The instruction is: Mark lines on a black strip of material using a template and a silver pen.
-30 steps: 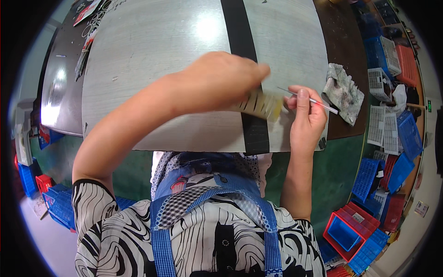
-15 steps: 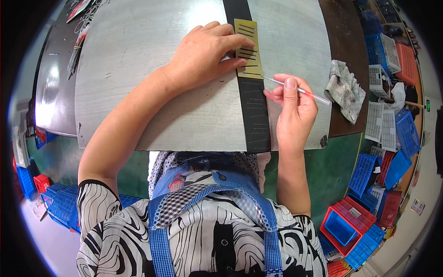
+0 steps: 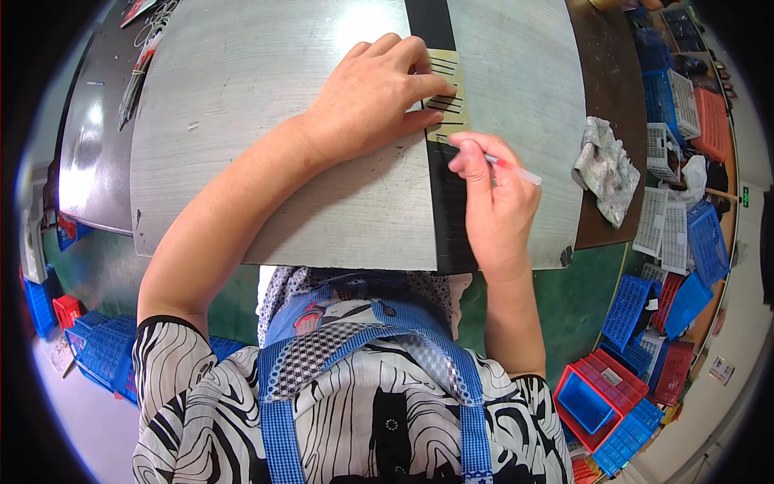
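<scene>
A yellow slotted template point(image 3: 457, 129) lies across a long black strip point(image 3: 451, 214), which runs from the far edge of the board towards me. My left hand point(image 3: 369, 87) rests on the template with its fingers apart, pressing it down and covering part of its slots. A slim pen point(image 3: 520, 170), clear with some red in it, is pinched in my right hand point(image 3: 501, 202). Its tip is at the near end of the template, partly hidden by my fingers. Thin pale lines mark the strip on my side of the template.
Under the strip is a pale grey board point(image 3: 339, 214) on a dark table point(image 3: 601, 64). A crumpled, stained cloth point(image 3: 609, 173) lies to the right. A bundle of pen refills point(image 3: 133, 85) sits at the far left. Plastic crates point(image 3: 601, 395) are stacked beyond the table's right side.
My right hand has moved left, bringing the pen tip in from the template's right edge onto its near end. The view has shifted slightly; my left hand still holds the template down.
</scene>
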A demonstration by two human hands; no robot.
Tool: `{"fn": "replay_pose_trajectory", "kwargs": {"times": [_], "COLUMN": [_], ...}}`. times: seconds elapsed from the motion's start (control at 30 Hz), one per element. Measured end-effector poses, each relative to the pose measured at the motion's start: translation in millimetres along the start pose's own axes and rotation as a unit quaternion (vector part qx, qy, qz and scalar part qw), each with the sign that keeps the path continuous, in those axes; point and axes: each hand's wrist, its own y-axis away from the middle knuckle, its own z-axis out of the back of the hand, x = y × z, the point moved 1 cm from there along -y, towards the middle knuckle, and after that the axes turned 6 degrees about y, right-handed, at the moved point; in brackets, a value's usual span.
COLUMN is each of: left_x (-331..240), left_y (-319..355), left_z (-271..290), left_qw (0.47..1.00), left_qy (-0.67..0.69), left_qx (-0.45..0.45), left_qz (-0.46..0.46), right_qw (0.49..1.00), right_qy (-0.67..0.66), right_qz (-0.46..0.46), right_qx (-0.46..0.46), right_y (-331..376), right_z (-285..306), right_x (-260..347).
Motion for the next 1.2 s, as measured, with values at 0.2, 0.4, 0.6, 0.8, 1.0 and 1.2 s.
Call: {"fn": "replay_pose_trajectory", "kwargs": {"times": [0.2,0.4,0.6,0.8,1.0,1.2], "left_x": [0.1,-1.5,-1.6,-3.2,-1.0,-0.6], "left_y": [2.9,8.4,4.6,6.5,7.6,2.1], "left_z": [-3.0,-1.8,-2.7,-3.6,-4.3,-2.2], "left_qw": [1.0,1.0,1.0,1.0,0.999,0.999], "left_qy": [0.005,-0.004,0.023,0.01,0.023,0.035], "left_qx": [-0.01,-0.008,-0.005,-0.006,0.005,0.002], "left_qz": [-0.018,-0.017,-0.012,0.012,0.025,0.025], "right_qw": [0.992,0.995,0.999,0.978,0.99,0.996], "right_qy": [0.119,0.086,0.028,0.202,0.141,0.088], "right_qz": [0.005,-0.022,-0.011,0.047,0.01,-0.002], "right_qx": [-0.038,0.04,0.015,-0.026,0.005,0.003], "right_y": [-20.7,-27.4,-34.2,-42.4,-44.6,-52.9], "right_z": [16.6,8.6,-8.4,5.6,-3.4,-4.9], "right_x": [1.3,-1.5,-3.2,-11.9,-9.3,-2.4]}}
